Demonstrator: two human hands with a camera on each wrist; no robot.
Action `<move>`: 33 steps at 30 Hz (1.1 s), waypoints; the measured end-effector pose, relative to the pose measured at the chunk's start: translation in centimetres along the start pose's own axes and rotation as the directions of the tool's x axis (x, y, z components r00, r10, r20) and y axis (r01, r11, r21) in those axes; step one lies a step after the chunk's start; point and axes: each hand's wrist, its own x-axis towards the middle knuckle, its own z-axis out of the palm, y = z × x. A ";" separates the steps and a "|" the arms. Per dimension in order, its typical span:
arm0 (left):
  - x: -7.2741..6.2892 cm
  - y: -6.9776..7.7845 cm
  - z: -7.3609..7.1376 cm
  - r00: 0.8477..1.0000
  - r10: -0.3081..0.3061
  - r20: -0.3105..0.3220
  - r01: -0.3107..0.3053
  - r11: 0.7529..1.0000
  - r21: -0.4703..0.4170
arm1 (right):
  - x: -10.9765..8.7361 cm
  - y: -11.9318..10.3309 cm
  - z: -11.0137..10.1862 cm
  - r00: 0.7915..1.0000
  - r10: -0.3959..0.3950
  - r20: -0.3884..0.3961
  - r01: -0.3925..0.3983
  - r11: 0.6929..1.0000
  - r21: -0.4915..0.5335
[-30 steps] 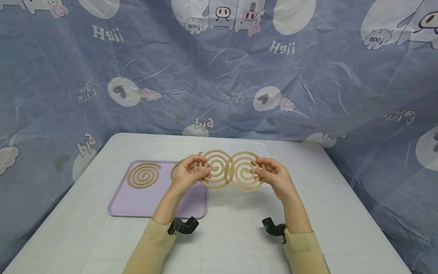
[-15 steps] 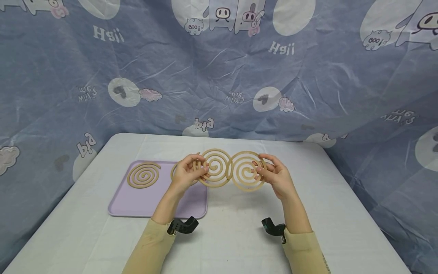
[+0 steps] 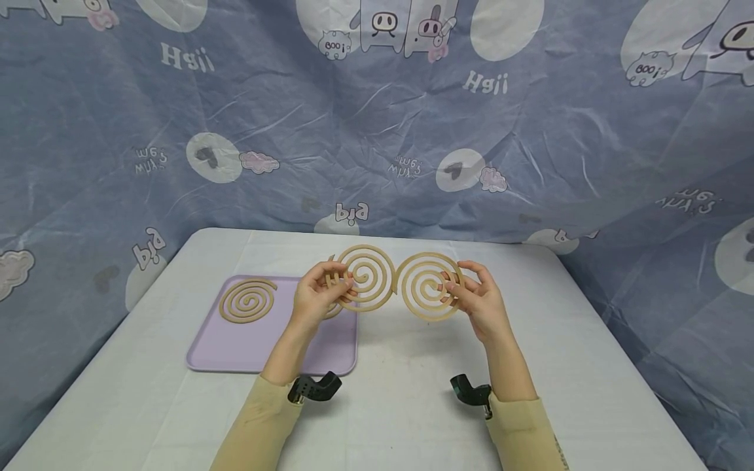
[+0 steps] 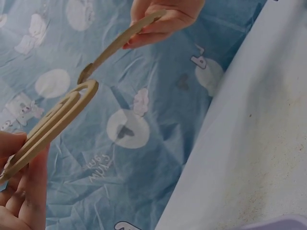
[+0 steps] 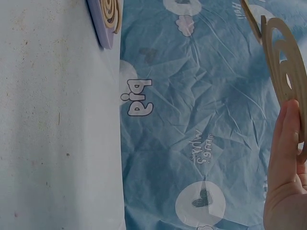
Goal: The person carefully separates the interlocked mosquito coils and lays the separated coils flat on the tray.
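Observation:
In the head view my left hand (image 3: pixel 315 294) pinches a tan mosquito coil (image 3: pixel 363 277) between thumb and fingers, face toward me. My right hand (image 3: pixel 485 304) pinches a second mosquito coil (image 3: pixel 432 288) by its outer side. Both coils are upright above the table, side by side, their inner edges almost meeting; whether they touch I cannot tell. In the left wrist view the left coil (image 4: pixel 53 120) appears nearly edge-on, close to the end of the right coil (image 4: pixel 120 42). The right wrist view shows the right coil (image 5: pixel 283 67) above the right fingers.
A lilac tray (image 3: pixel 247 353) lies on the white table (image 3: pixel 412 405) at left. One mosquito coil (image 3: pixel 248 302) rests on it; another coil (image 3: pixel 333 313) is mostly hidden behind the left hand. Small crumbs (image 5: pixel 58 117) dot the table. A printed blue cloth (image 3: pixel 365 131) hangs behind.
The two coils overlapped a second ago; now they are drawn apart to edge against edge. Both have risen slightly, the left one shifting left and the right one right.

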 end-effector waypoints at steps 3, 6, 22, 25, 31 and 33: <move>0.1 0.0 -0.1 1.000 0.023 -0.016 -0.023 1.000 -0.013 | -0.1 -0.1 -0.1 1.000 -0.010 -0.005 0.010 1.000 0.009; 0.2 0.0 -0.3 0.999 0.033 -0.031 -0.034 0.999 -0.005 | -0.1 -0.1 -0.2 1.000 -0.013 -0.014 0.013 1.000 0.024; 0.1 1.1 -1.6 0.997 -0.065 0.037 0.062 0.995 0.073 | 0.1 0.2 -0.3 0.991 -0.051 0.121 0.046 0.998 0.040; 0.1 1.1 -1.5 0.996 -0.075 0.056 0.071 0.995 0.070 | 0.2 0.6 -0.4 0.984 -0.069 0.165 0.069 0.998 0.005; 0.2 0.8 -1.4 0.994 -0.077 0.082 0.070 0.995 0.076 | 0.2 1.3 -0.2 0.988 -0.101 0.116 0.112 0.989 -0.092; 0.1 0.9 -1.5 0.993 -0.078 0.086 0.070 0.994 0.084 | 0.1 1.5 0.0 0.988 -0.118 0.103 0.131 0.983 -0.131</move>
